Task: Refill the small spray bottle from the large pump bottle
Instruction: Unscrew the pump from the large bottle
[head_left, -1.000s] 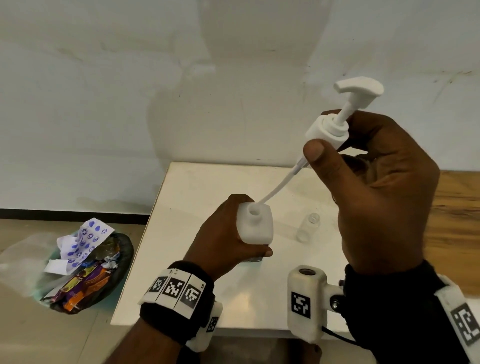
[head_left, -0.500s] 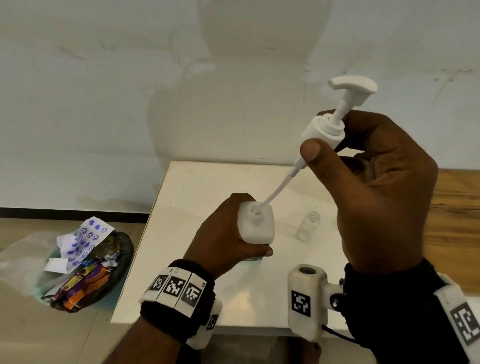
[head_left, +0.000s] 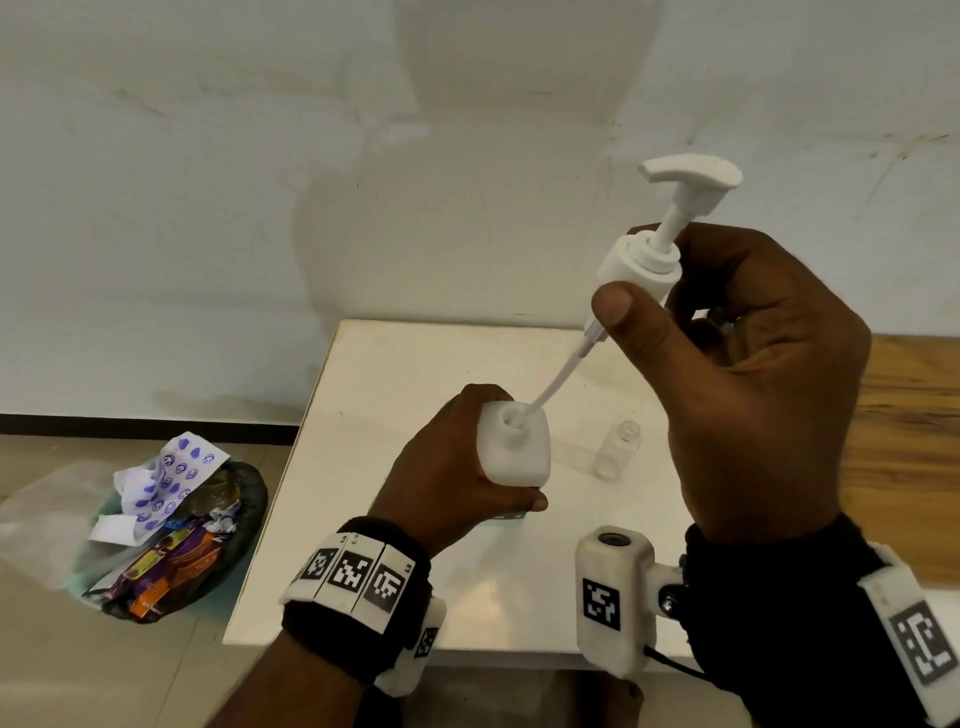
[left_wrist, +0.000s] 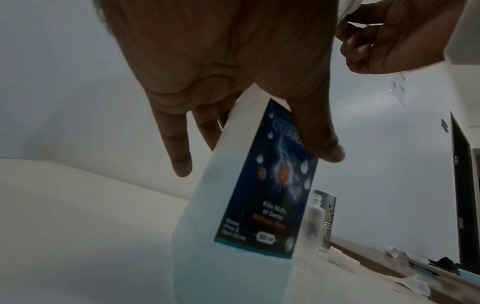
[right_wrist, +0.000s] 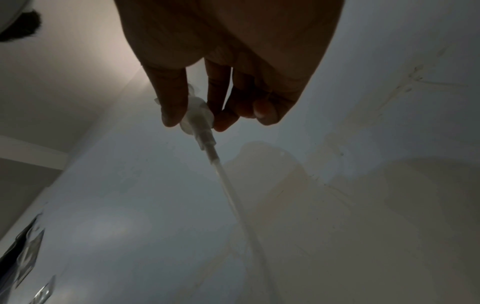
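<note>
Change: dip tube (head_left: 550, 387) tip now inside neck of large pump bottle (head_left: 514, 449).
Right hand (head_left: 748, 374): fingers pinch pump collar (head_left: 636, 267).
Left hand (head_left: 457, 462): wrapped round the bottle on white table (head_left: 363, 467).
Small spray bottle (head_left: 618, 449): uncapped, just beside.
Technique: lower straight, keeping tube centred.

The white pump bottle (head_left: 515, 444) stands on the table (head_left: 415, 374), its neck open, a dark blue label on its side. The pump head (head_left: 670, 218) is lifted out, tilted, tube tip in the neck. Right of the bottle stands the small clear spray bottle (head_left: 618, 449), uncapped.
</note>
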